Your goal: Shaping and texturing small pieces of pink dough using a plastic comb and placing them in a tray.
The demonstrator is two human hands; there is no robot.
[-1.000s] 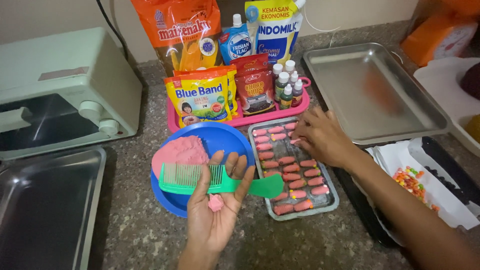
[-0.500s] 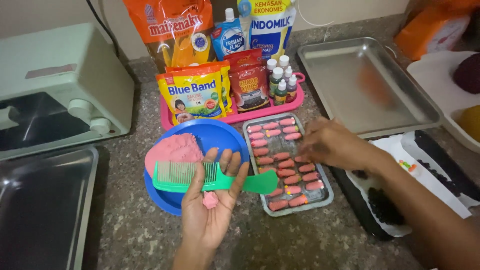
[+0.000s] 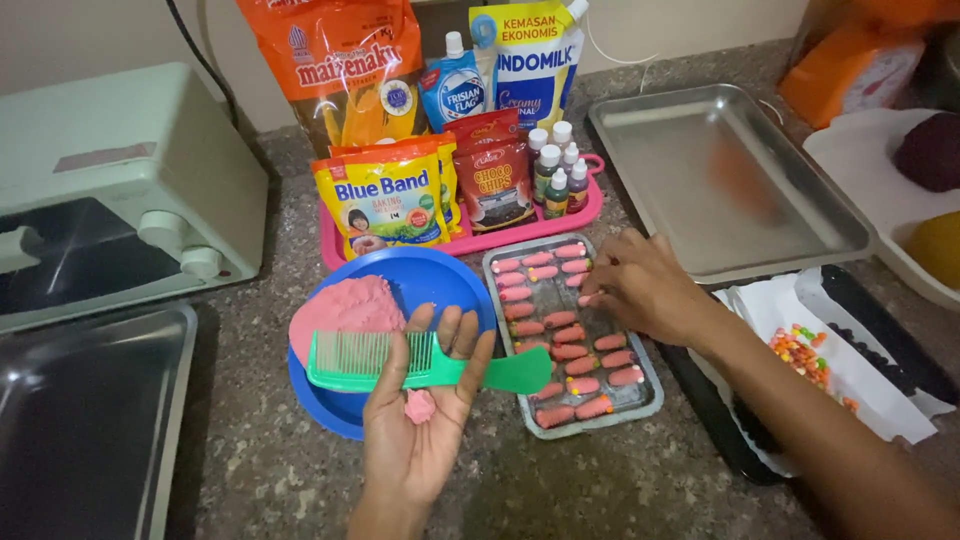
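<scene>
The left hand (image 3: 415,420) lies palm up in the lower middle of the frame, fingers loosely spread, with a green comb (image 3: 400,362) resting across them and a small lump of pink dough (image 3: 419,406) sitting in the palm. The right hand (image 3: 645,285) reaches over the small metal tray (image 3: 650,395) just right of centre, its fingertips pinched on a ridged pink dough piece (image 3: 589,298) at the end of a row. To do this well, I judge the piece should go down gently, in line with its neighbours and not touching them, so the ridges stay crisp.

The rest of the pink dough mound (image 3: 345,310) sits on a blue plate (image 3: 440,275) just behind the comb. A pink tray of packets and small bottles (image 3: 557,170) stands close behind, near enough to nudge. A larger empty baking tin (image 3: 720,180) lies in the upper right, a toaster oven (image 3: 110,190) at left, and coloured sweets (image 3: 800,352) on white paper at right, close by the right forearm on the worktop (image 3: 620,480).
</scene>
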